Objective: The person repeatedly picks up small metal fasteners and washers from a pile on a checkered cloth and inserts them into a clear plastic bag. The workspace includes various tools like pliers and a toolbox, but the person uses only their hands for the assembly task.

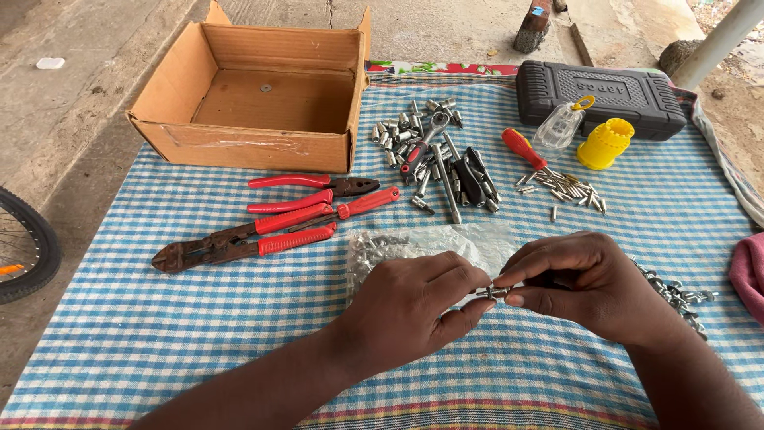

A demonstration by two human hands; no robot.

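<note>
Both forearms cut off by bottom edge, meeting over blue-and-white checked cloth (159,334) spread on ground. Left hand (410,302) closed, thumb and fingertips pinched on one end of small metal fastener (492,292); right hand (577,283) closed likewise on other end, fingers curled over it. Fastener itself mostly hidden between fingertips: short, silvery, lying level, exact kind hard to make out. Just behind hands, clear plastic bag (430,243) of small metal pieces, partly covered by left hand, contents blurred through plastic. Right of right wrist, loose pile of similar silvery fasteners (676,295), partly hidden by hand. Pink cloth (750,275) cut off at right edge. Further back on left, red-handled bolt cutter (239,243), red-handled pliers (306,191) and another red-gripped tool overlapping them. Middle back, heap of sockets and ratchet handle (434,151), individual pieces hard to separate. Red-handled screwdriver (524,148) beside scattered driver bits (569,189). Yellow ribbed plastic holder (606,143) and clear plastic piece with yellow loop (561,123) resting against dark grey moulded tool case (605,91), closed, raised marking on lid. Open brown cardboard box (255,99) at back left, flaps up, single small washer inside. Bicycle tyre (28,247) cut off at left edge.
</note>
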